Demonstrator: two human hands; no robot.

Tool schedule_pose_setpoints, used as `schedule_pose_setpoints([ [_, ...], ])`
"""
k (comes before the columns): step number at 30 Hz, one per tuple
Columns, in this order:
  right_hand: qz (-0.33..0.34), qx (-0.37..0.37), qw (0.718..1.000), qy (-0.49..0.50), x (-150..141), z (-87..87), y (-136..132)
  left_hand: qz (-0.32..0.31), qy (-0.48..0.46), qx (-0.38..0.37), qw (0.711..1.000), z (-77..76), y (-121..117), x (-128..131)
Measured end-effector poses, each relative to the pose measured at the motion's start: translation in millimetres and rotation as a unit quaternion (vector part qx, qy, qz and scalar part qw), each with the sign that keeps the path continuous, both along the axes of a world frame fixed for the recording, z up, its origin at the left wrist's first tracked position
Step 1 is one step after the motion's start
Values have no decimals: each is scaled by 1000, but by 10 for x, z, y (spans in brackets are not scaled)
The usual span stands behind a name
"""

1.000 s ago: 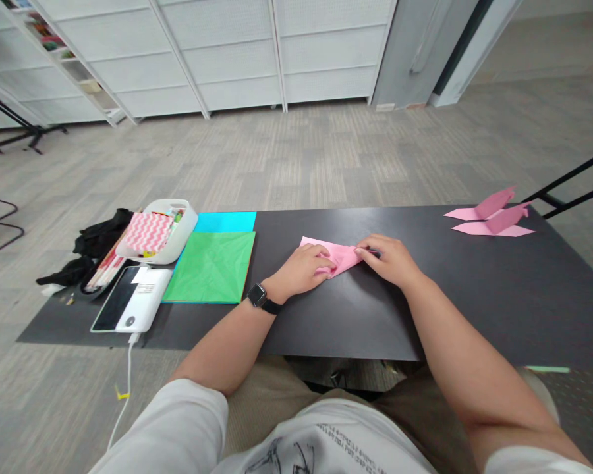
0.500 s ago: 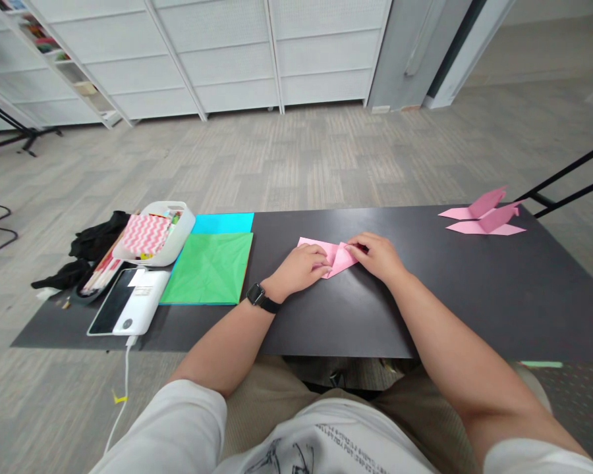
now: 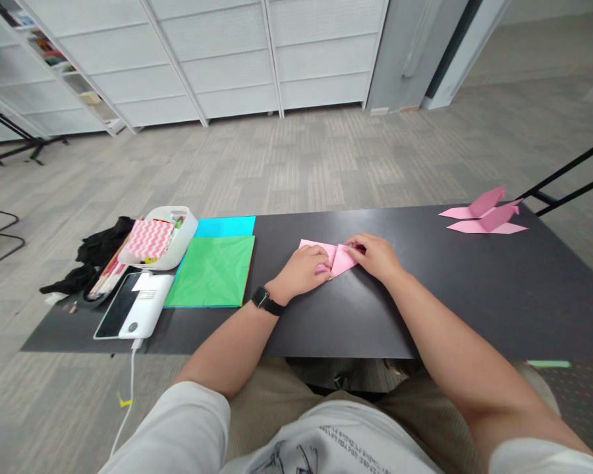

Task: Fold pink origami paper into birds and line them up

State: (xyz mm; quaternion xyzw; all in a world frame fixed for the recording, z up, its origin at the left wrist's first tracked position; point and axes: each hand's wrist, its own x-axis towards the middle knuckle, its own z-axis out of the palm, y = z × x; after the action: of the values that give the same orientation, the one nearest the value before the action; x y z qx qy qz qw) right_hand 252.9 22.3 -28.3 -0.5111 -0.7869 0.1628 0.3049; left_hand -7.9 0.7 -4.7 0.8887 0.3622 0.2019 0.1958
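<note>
A folded sheet of pink origami paper [image 3: 342, 263] lies on the dark table between my two hands. My left hand [image 3: 307, 268], with a black watch on the wrist, rests over the paper's left part, its fingers curled and pressing it down. At the right corner, my right hand [image 3: 373, 255] pinches the edge between thumb and fingers. A raised fold line runs between the hands. Part of the sheet is hidden under the left fingers.
Two pink folded paper birds [image 3: 494, 220] stand at the table's right end. Left of my hands lie green paper [image 3: 210, 270] over blue sheets, a white power bank [image 3: 145, 306] with a cable, a white basket [image 3: 185, 230] and black cloth [image 3: 106, 240].
The pink flap in the middle of the paper now lies flatter, with a straighter fold edge. Both hands have stayed on the paper, and the view has shifted slightly.
</note>
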Motion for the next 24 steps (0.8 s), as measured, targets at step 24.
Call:
schedule_pose_setpoints([
  [24,-17,0,999,-35,-27,-80,70,8,57,11,998,-14,-37,33],
])
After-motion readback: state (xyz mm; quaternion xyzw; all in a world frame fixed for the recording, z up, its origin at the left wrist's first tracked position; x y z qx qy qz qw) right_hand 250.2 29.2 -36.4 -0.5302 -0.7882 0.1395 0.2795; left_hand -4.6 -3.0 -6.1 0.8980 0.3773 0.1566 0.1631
